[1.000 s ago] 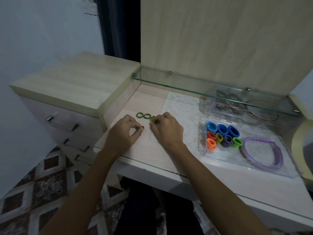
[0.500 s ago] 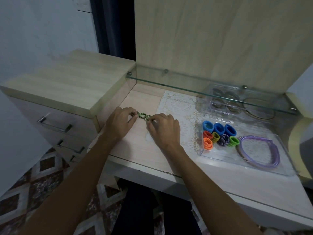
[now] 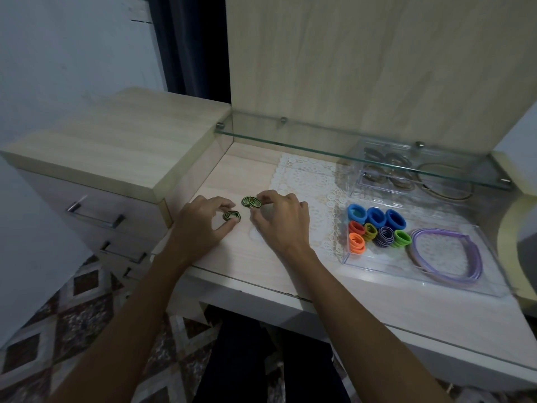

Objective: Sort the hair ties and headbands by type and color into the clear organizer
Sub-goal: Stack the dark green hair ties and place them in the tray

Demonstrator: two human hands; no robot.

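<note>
Dark green striped hair ties lie on the desk in two small bunches. My left hand (image 3: 203, 221) pinches the nearer bunch (image 3: 231, 216) between thumb and fingers. My right hand (image 3: 279, 219) holds the farther bunch (image 3: 250, 201) at its fingertips. At the right stands the clear organizer (image 3: 386, 263). It holds blue hair ties (image 3: 376, 215), orange ones (image 3: 356, 239), a yellow-green one, a purple striped one (image 3: 384, 236) and a bright green one (image 3: 402, 238). A purple headband (image 3: 453, 257) lies in its right compartment.
A glass shelf (image 3: 319, 142) runs above the back of the desk, with a second clear box (image 3: 386, 173) of pale ties and a thin headband under it. A white lace mat (image 3: 308, 181) covers the desk middle. A drawer cabinet (image 3: 110, 158) stands at the left.
The green ties, which lay in a row, are now gathered into two bunches. My left hand pulled one bunch toward me; my right hand closed on the other.
</note>
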